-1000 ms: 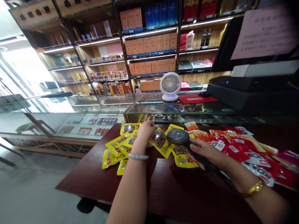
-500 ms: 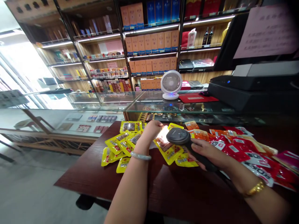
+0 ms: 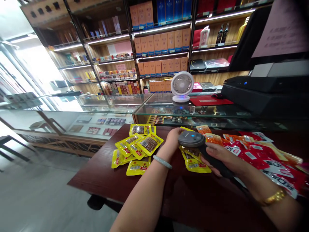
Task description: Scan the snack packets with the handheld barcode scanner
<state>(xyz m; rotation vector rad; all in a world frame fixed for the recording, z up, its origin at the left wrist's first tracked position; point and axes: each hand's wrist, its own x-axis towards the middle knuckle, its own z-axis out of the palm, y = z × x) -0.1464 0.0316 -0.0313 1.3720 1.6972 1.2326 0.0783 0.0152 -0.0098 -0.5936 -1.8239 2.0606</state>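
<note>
My right hand [image 3: 219,156] is wrapped around the handle of a dark grey barcode scanner [image 3: 191,139]; a small blue light glows on its head. Just left of the scanner head, my left hand [image 3: 174,137] reaches over to some yellow snack packets [image 3: 196,165]. Its fingers are mostly hidden behind the wrist and scanner, so I cannot tell whether they grip a packet. Left of my left forearm lies a loose pile of several yellow snack packets [image 3: 149,144] with clear windows showing brown food.
The dark wooden table [image 3: 188,196] carries red snack bags [image 3: 256,156] and orange packets [image 3: 213,139] on the right. Behind it stands a glass display counter [image 3: 164,111] with a white fan [image 3: 182,85]. A black till machine [image 3: 267,93] is at the right.
The packet my left hand held under the scanner now lies on the left pile. My left hand has moved right to the other packets. The scanner's bright light is no longer visible.
</note>
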